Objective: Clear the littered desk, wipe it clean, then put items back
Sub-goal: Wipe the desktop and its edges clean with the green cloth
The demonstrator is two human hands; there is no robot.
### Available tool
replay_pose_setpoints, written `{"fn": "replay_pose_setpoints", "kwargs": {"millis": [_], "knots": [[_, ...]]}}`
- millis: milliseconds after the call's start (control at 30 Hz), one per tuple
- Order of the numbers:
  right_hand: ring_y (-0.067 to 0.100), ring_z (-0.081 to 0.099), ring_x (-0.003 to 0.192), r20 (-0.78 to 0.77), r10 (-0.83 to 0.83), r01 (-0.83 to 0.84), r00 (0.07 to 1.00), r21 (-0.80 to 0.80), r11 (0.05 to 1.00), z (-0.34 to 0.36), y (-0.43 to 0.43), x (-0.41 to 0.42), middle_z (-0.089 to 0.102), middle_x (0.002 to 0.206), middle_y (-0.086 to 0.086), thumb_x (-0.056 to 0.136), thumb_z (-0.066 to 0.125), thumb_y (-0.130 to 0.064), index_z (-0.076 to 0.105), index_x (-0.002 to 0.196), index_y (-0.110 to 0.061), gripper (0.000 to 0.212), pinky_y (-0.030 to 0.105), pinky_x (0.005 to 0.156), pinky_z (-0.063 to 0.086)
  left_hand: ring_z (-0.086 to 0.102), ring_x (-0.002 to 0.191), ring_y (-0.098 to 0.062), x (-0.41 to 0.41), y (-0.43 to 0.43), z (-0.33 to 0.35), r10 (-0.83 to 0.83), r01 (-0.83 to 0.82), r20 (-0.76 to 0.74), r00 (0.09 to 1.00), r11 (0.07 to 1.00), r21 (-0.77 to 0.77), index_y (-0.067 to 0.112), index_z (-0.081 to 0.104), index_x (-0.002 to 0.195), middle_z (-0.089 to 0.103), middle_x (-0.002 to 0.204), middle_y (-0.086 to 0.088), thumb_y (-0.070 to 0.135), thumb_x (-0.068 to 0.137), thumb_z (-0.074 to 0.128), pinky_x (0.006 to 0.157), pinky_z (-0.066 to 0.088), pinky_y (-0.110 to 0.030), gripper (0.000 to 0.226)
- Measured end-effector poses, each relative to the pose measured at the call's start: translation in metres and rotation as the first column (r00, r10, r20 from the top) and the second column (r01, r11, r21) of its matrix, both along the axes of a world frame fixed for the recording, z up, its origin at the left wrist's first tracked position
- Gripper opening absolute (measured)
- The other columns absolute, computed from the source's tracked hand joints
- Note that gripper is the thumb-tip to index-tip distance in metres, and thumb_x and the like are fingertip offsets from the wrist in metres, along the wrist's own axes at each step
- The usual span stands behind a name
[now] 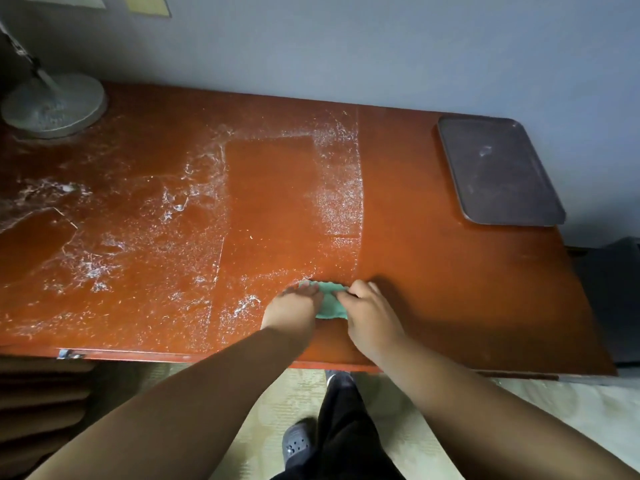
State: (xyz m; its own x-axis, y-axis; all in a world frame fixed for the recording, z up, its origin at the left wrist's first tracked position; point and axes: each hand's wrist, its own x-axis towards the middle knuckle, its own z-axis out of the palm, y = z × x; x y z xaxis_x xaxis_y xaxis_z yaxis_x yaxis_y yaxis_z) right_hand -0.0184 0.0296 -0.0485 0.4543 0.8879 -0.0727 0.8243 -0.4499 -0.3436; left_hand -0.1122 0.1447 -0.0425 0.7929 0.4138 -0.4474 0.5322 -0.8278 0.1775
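Note:
A small green cloth (330, 303) lies on the reddish-brown desk (450, 271) near its front edge. My left hand (292, 308) presses flat on the cloth's left part, fingers straight. My right hand (369, 311) pinches the cloth's right edge with curled fingers. White dust and crumbs (145, 244) cover the left and middle of the desk, with clean rectangular patches where things once stood. To the right of the cloth the desk surface looks wiped.
A dark empty tray (498, 171) lies at the desk's back right, by the wall. A grey round fan base (52, 105) stands at the back left corner. A dark box (613, 299) sits beyond the right edge. My feet stand on a pale mat (398, 431).

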Motion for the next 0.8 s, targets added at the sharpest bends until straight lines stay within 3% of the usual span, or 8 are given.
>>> {"fn": "replay_pose_setpoints", "kwargs": {"millis": [133,233,333,433,567,700,800], "knots": [[0.027,0.056,0.067,0.034,-0.015,0.013,0.999,0.039,0.999,-0.008,0.046,0.057,0.054,0.072,0.004,0.049,0.076,0.011,0.072,0.093,-0.008,0.048,0.028,0.055,0.051,0.041,0.128,-0.027,0.062,0.05,-0.006,-0.011,0.011,-0.014,1.0,1.0,0.003,0.017,0.035,0.142,0.038,0.144,-0.001,0.007,0.086,0.047,0.103,0.04,-0.037,0.058],[0.029,0.056,0.065,0.05,-0.028,0.024,0.998,0.069,0.997,-0.012,0.089,0.106,0.053,0.071,0.006,0.049,0.074,0.014,0.072,0.091,-0.006,0.047,0.03,0.052,0.05,0.04,0.131,-0.027,0.117,0.094,-0.009,0.005,-0.005,-0.042,0.999,1.0,0.004,0.016,0.034,0.143,0.038,0.145,-0.001,0.007,0.085,0.051,0.105,0.039,-0.038,0.061],[0.032,0.054,0.078,0.066,-0.046,0.041,0.997,0.078,0.996,-0.013,0.142,0.166,0.055,0.08,0.009,0.064,0.068,0.014,0.069,0.104,-0.005,0.044,0.037,0.062,0.053,0.044,0.128,-0.029,0.18,0.141,-0.004,0.045,-0.042,-0.072,0.996,0.998,0.043,0.015,0.035,0.142,0.042,0.142,-0.003,0.005,0.086,0.05,0.101,0.042,-0.038,0.06],[0.03,0.047,0.095,0.096,-0.042,0.035,0.995,0.07,0.997,-0.011,0.196,0.227,0.053,0.098,0.01,0.083,0.054,0.005,0.06,0.123,-0.008,0.043,0.038,0.079,0.047,0.055,0.113,-0.029,0.243,0.189,0.003,0.106,-0.098,-0.061,0.993,0.988,0.119,0.014,0.042,0.138,0.053,0.132,-0.006,-0.001,0.087,0.048,0.086,0.048,-0.036,0.053],[0.029,0.041,0.103,0.136,-0.07,0.064,0.988,0.047,0.997,-0.013,0.267,0.302,0.049,0.11,0.01,0.088,0.047,-0.002,0.058,0.124,-0.014,0.039,0.03,0.075,0.034,0.059,0.105,-0.03,0.315,0.247,0.008,0.164,-0.162,0.009,0.986,0.963,0.214,0.015,0.051,0.131,0.059,0.118,-0.011,0.002,0.09,0.046,0.073,0.046,-0.033,0.043],[0.032,0.042,0.106,0.151,-0.084,0.071,0.985,0.086,0.994,-0.019,0.311,0.349,0.05,0.113,0.014,0.088,0.047,-0.002,0.06,0.123,-0.012,0.039,0.034,0.078,0.036,0.055,0.114,-0.032,0.355,0.284,0.006,0.164,-0.181,0.089,0.982,0.954,0.238,0.016,0.05,0.133,0.056,0.126,-0.011,0.005,0.088,0.048,0.083,0.047,-0.035,0.046],[0.033,0.042,0.105,0.158,-0.119,0.096,0.98,0.149,0.984,-0.022,0.322,0.357,0.052,0.11,0.014,0.086,0.047,0.001,0.061,0.121,-0.011,0.04,0.033,0.073,0.032,0.055,0.11,-0.031,0.365,0.293,0.003,0.187,-0.213,0.135,0.973,0.952,0.218,0.016,0.052,0.13,0.058,0.122,-0.01,0.006,0.087,0.049,0.08,0.045,-0.034,0.044]]}}
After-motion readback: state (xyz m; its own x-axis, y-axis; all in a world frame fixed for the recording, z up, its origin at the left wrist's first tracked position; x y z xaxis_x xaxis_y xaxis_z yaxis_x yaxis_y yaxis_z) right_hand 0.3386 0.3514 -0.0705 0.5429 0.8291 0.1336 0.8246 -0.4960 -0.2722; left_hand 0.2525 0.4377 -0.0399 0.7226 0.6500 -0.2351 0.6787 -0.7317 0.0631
